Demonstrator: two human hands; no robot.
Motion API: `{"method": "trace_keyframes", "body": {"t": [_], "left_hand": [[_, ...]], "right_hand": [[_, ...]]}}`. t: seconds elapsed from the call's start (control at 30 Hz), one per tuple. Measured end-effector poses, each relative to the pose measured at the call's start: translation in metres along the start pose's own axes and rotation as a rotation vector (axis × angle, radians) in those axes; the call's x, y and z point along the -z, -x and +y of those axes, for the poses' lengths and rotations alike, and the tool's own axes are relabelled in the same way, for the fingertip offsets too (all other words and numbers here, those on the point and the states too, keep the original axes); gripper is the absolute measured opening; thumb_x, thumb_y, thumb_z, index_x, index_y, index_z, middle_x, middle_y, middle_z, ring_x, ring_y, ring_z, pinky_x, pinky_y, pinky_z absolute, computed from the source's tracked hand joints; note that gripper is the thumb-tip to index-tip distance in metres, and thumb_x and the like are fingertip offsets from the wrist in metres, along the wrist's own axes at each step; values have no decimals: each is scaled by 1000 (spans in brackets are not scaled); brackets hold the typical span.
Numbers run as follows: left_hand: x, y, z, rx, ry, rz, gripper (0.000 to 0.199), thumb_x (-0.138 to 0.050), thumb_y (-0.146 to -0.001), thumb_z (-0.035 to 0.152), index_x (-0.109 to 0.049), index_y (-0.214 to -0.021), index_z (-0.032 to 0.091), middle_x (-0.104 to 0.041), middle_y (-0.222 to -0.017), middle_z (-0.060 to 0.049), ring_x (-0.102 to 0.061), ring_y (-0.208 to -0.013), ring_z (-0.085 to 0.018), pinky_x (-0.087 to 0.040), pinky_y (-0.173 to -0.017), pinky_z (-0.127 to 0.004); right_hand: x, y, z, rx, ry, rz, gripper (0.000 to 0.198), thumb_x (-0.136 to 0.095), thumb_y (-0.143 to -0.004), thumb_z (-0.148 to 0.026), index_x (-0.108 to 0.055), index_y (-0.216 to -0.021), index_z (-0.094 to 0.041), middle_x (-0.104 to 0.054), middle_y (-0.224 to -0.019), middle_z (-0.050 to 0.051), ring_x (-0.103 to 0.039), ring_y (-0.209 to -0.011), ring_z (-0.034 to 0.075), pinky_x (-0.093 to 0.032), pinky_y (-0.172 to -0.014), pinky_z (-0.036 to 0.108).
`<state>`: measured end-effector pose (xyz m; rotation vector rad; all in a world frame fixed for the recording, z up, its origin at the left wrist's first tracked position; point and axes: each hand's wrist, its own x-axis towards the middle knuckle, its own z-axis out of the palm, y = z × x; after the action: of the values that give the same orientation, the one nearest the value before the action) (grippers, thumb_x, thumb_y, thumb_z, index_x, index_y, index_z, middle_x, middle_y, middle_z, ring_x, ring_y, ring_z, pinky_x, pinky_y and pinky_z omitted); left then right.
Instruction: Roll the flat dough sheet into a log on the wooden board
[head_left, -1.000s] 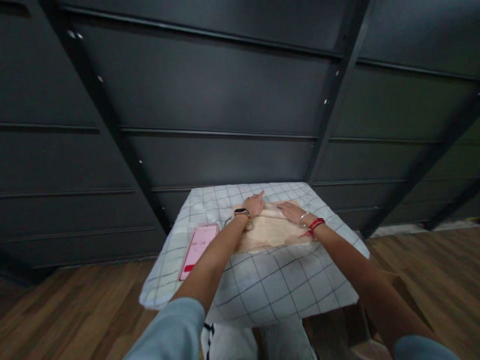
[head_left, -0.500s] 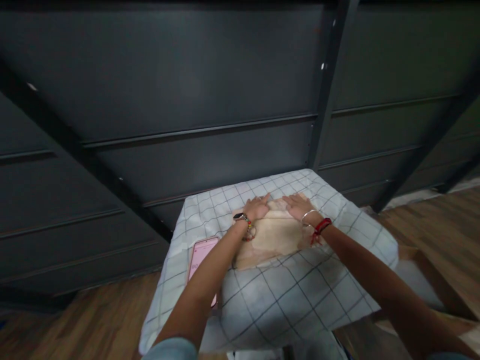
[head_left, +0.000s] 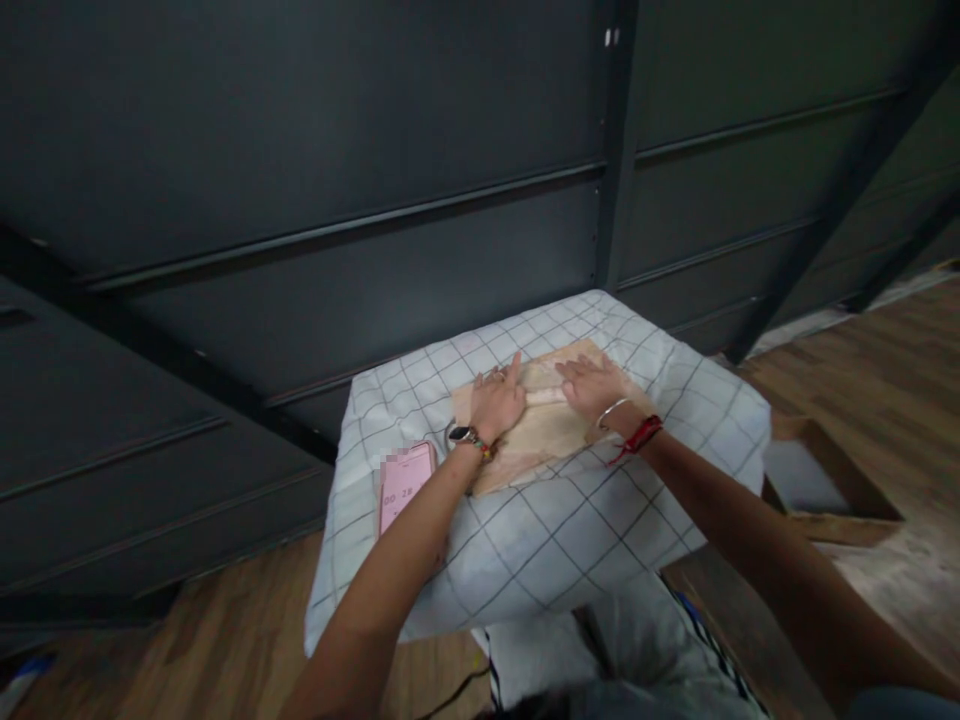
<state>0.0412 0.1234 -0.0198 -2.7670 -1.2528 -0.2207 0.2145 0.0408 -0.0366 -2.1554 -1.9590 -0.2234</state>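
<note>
A thin tan sheet or board (head_left: 536,437) lies flat on the checked cloth; its exact kind is unclear. A pale, narrow roll or fold (head_left: 547,396) runs across it between my hands. My left hand (head_left: 498,403) rests on the left part of the tan piece, open, with the index finger stretched away from me. On the right part lies my right hand (head_left: 592,388), fingers spread and pointing inward. Both hands touch the tan piece near the ends of the pale roll, and neither grips anything visible. What is under the palms is hidden.
A white cloth with dark checks (head_left: 555,570) covers the small table. A pink-screened phone (head_left: 405,487) lies left of my left forearm. Dark metal panels (head_left: 375,120) rise behind the table. On the wooden floor at right stands an open cardboard box (head_left: 832,480).
The camera view has shifted, so the table sits higher and more of the box shows. Both hands remain on the tan piece; the left index finger points more directly away from me.
</note>
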Motion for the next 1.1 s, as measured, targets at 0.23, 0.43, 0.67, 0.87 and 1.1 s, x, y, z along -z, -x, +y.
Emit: {"method": "trace_keyframes", "body": {"t": [0.23, 0.43, 0.67, 0.87, 1.1], "left_hand": [[6, 19, 8, 23, 15, -18, 58, -21, -94, 27, -9, -150, 20, -48, -139, -8, -34, -134, -21, -27, -108, -41], [19, 0, 6, 77, 29, -140, 56, -21, -94, 32, -16, -149, 18, -53, -133, -12, -49, -122, -21, -34, -102, -39], [13, -20, 7, 237, 112, -147, 54, -20, -93, 33, -31, -144, 20, -60, -124, -11, -56, -112, -24, -44, -88, -36], [-1, -42, -6, 218, 189, -219, 58, -28, -91, 34, -25, -146, 16, -45, -140, -16, -43, -127, -28, -37, -99, -42], [3, -55, -15, 45, 204, -293, 65, -40, -87, 31, -20, -148, 22, -27, -152, -10, -19, -140, -29, -21, -109, -48]], "right_hand": [[13, 15, -3, 45, -17, -108, 45, -25, -94, -27, -57, -125, -19, -49, -139, 7, -34, -133, 28, -26, -103, 55], [19, -14, 10, 72, -40, -203, 46, -28, -95, -33, -47, -136, -22, -45, -142, 8, -36, -132, 27, -31, -102, 54], [1, -56, 26, 214, 2, -236, 48, -27, -92, -18, -52, -130, -4, -54, -132, 18, -49, -122, 22, -34, -103, 34], [-12, -85, 39, 356, -10, -294, 49, -31, -88, -16, -51, -133, -9, -52, -135, 13, -48, -123, 21, -32, -105, 34], [-8, -96, 36, 428, -85, -342, 48, -37, -89, -26, -50, -134, -13, -52, -136, 10, -45, -126, 22, -30, -106, 35]]}}
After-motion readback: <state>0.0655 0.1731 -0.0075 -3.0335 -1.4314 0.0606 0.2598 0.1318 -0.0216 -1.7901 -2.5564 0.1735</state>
